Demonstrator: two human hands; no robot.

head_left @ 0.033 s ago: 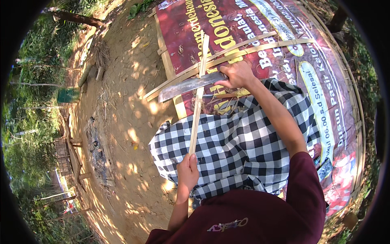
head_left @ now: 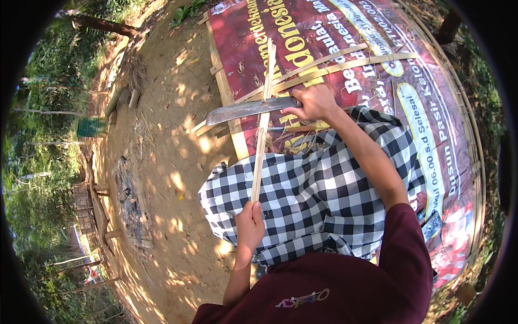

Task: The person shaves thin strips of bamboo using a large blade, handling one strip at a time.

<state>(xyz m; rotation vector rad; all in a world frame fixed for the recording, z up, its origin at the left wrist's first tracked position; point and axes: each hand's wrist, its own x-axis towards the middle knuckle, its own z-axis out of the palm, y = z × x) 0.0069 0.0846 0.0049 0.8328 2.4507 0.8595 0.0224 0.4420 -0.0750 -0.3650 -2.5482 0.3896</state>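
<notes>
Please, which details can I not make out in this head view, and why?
Head view:
- Machete: handle mostly covered by the right grip.
- Bamboo strip: lower end hidden in the left grip.
- Checked cloth: covers whatever lies beneath.
- Green container: too small to tell its contents.

Right grip (head_left: 314, 101) is mostly hiding the rear end of the machete (head_left: 237, 112); machete is covering a short stretch of bamboo strip (head_left: 259, 167); left grip (head_left: 249, 224) is concealing strip's near end. Top edge is cropping maroon banner (head_left: 232, 32).
</notes>
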